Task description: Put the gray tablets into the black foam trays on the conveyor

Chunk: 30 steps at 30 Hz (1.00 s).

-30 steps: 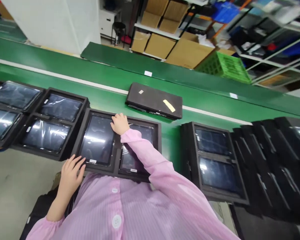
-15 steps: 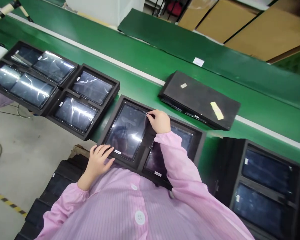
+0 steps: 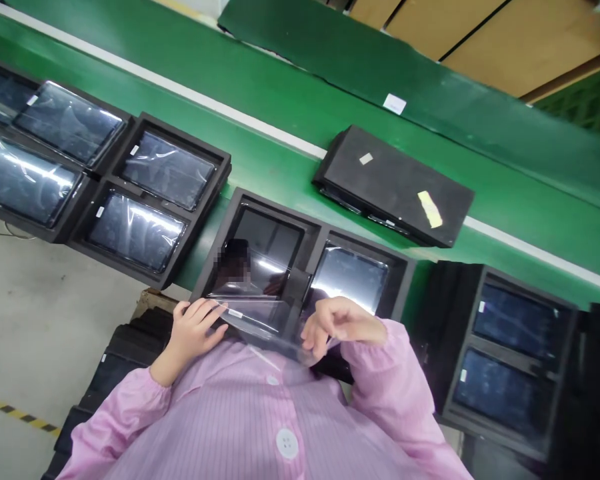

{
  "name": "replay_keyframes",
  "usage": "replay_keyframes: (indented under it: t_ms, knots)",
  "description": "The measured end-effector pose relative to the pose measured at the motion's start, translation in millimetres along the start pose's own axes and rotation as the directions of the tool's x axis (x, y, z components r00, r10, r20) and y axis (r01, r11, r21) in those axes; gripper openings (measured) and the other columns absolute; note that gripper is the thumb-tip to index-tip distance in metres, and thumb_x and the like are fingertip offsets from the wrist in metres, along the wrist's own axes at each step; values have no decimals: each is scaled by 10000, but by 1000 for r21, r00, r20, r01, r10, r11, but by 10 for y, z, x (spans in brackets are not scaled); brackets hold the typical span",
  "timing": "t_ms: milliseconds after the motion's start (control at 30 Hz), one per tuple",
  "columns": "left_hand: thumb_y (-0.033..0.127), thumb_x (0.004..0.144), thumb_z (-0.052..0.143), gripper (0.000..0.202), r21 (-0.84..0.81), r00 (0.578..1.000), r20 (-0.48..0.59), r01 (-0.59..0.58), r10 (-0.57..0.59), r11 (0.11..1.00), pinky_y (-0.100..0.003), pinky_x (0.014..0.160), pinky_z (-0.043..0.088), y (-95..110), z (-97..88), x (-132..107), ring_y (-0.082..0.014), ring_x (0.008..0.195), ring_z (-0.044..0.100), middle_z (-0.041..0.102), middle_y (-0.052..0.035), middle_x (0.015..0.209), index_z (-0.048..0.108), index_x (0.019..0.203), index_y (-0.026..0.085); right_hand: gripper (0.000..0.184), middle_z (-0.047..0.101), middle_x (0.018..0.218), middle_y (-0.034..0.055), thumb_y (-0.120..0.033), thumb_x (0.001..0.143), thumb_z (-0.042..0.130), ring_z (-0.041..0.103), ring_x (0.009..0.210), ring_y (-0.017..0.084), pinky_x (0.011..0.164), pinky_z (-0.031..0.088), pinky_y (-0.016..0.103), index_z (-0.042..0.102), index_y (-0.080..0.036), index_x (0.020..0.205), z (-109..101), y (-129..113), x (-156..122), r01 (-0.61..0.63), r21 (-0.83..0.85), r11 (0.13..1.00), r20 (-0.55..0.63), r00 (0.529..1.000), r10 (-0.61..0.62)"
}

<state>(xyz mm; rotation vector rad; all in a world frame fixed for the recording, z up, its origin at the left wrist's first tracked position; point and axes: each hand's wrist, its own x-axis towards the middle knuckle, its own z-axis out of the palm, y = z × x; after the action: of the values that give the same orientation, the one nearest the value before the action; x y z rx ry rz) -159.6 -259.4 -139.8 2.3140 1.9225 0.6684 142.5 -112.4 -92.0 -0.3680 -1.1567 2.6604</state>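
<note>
The right hand (image 3: 336, 324) pinched film (image 3: 273, 315) apparently mid-peel from a screen (image 3: 264, 248), left hand (image 3: 195, 330) empty, loosely spread; steady pulling seemed needed.

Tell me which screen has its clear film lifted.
The left screen in the central tray: only its clear film is pulled toward the right hand.

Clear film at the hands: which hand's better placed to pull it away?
Right, probably. The right hand pinches the clear film, which stretches toward it. The left hand lies with fingers spread at the near left corner of the tray, so it looks better suited to steadying.
</note>
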Motion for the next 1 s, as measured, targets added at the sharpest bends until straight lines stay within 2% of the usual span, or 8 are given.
replay_keyframes:
  t_ms: [133, 333, 433, 567, 700, 767, 867, 1000]
  knots:
    - [334, 925, 588, 226, 15, 1000, -13, -13, 13, 1000, -387, 875, 313, 31, -17, 33, -194, 899, 682, 790, -27, 957, 744, 1063, 245, 287, 795, 880, 142, -396, 921, 675, 765, 894, 211, 846, 567, 346, 517, -199, 785, 11, -20, 66, -57, 20, 998, 21, 998, 57]
    - [237, 908, 611, 216, 199, 994, 47, 89, -100, 976, -464, 961, 279, 48, -22, 206, -242, 1013, 653, 757, -53, 1162, 741, 1068, 300, 349, 768, 921, 136, -496, 931, 641, 725, 829, 149, 806, 563, 308, 544, -168, 866, 293, -59, 545, -43, -190, 981, -42, 998, 35]
    - [221, 878, 620, 280, 247, 995, 65, 51, -69, 968, -530, 1012, 253, -61, 0, 382, -319, 1233, 568, 633, -99, 1396, 734, 1112, 323, 403, 739, 869, 70, -568, 911, 624, 718, 723, 123, 672, 562, 247, 497, -186, 897, 421, -29, 802, -56, -128, 990, -78, 996, 47]
    - [319, 866, 651, 250, 160, 957, 185, 195, -224, 968, -637, 1090, 222, -193, -40, 665, -414, 1436, 364, 402, -149, 1589, 753, 1089, 270, 335, 732, 861, 27, -487, 928, 644, 731, 694, 129, 626, 594, 237, 452, -212, 918, 374, -121, 1170, -6, 14, 1000, -158, 987, 8]
    - [345, 891, 614, 301, 119, 902, 315, 272, -296, 955, -681, 1120, 218, -220, -142, 872, -427, 1501, 251, 299, -158, 1635, 740, 1153, 266, 110, 751, 889, 54, -250, 1006, 545, 749, 753, 141, 706, 628, 277, 464, -201, 951, 5, -422, 1465, 47, 6, 999, -421, 906, -40]
    - [341, 909, 587, 326, 110, 885, 347, 291, -311, 950, -688, 1131, 211, -213, -176, 920, -426, 1514, 227, 283, -170, 1637, 724, 1196, 268, 55, 750, 884, 59, -165, 1017, 483, 749, 769, 128, 775, 629, 298, 475, -179, 1069, -165, -546, 1532, 60, 8, 998, -558, 829, -45]
    - [349, 920, 570, 358, 110, 864, 387, 303, -321, 947, -702, 1140, 203, -225, -193, 937, -428, 1527, 193, 255, -185, 1642, 690, 1247, 262, 295, 742, 877, 30, -92, 1009, 407, 751, 822, 114, 874, 615, 328, 438, -164, 1294, -272, -624, 1525, 114, 1, 993, -654, 752, -85]
    - [384, 903, 594, 421, 110, 858, 395, 310, -328, 944, -707, 1154, 197, -305, -185, 937, -436, 1530, 164, 224, -165, 1655, 635, 1307, 271, 462, 741, 921, 18, -74, 976, 409, 748, 910, 118, 954, 592, 354, 404, -178, 1427, -320, -580, 1382, 158, -7, 987, -667, 735, -123]
